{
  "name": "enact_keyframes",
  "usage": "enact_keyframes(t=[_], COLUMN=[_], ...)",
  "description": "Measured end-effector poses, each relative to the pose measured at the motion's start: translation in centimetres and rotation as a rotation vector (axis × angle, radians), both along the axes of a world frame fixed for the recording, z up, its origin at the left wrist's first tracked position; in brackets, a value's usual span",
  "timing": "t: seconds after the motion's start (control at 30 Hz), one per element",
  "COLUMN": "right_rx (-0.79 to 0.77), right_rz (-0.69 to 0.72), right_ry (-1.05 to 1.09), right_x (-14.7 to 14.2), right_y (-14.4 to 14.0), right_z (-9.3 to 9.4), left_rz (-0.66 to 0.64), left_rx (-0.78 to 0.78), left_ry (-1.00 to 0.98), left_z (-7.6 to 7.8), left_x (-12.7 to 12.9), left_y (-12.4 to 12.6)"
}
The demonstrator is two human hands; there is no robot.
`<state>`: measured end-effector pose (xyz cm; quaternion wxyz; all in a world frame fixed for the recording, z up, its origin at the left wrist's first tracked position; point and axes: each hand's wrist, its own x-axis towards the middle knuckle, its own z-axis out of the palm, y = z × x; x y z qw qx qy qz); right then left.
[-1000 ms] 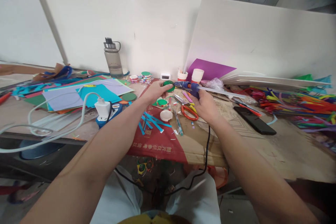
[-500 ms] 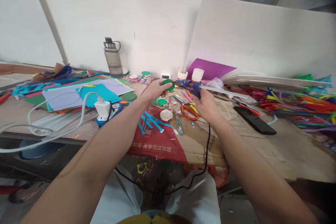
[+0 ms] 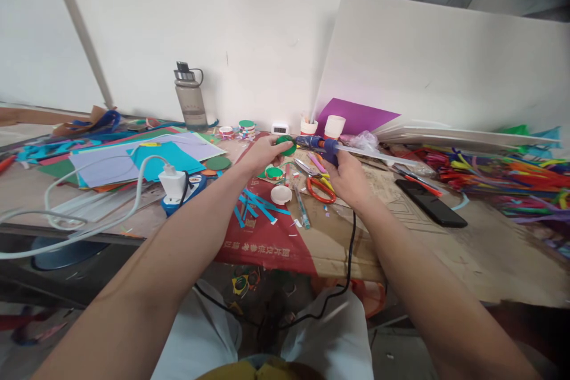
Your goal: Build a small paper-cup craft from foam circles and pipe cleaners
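Observation:
Between the fingers of my left hand [image 3: 266,153] is a green paper disc [image 3: 285,145], held up over the table. My right hand [image 3: 350,176] grips a blue hot glue gun [image 3: 329,147], its nozzle pointing left at the disc's edge. A long clear glue stick [image 3: 383,155] juts from the gun's back. Whether the nozzle touches the disc I cannot tell. Below my hands lie a round green-topped piece [image 3: 274,173], a white round cap [image 3: 281,195], scissors with orange handles [image 3: 321,189] and blue paper strips [image 3: 258,206].
Coloured paper sheets [image 3: 169,157] and a white plug on a blue socket block [image 3: 176,184] lie left, a water bottle [image 3: 190,98] behind. A phone [image 3: 431,203] and pipe cleaners [image 3: 503,172] are on the right. The gun's black cord [image 3: 351,249] hangs over the front edge.
Almost nothing differs. The green disc looks slightly more tilted in my left hand, and the whole view has shifted a little.

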<state>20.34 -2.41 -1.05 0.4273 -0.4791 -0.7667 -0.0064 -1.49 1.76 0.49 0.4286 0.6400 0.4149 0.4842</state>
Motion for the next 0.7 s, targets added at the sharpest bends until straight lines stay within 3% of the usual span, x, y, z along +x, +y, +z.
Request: enact_keyframes(t=[0.2, 0.7], right_rx=[0.013, -0.016], right_rz=[-0.014, 0.041], right_ry=[-0.015, 0.018], right_x=[0.0, -0.4], right_y=[-0.1, 0.1], right_z=[0.0, -0.1], left_rz=[-0.013, -0.026], left_rx=[-0.008, 0.076], left_ry=[0.022, 0.21], left_z=[0.2, -1.0], left_x=[0.1, -0.2], left_y=[-0.2, 1.0])
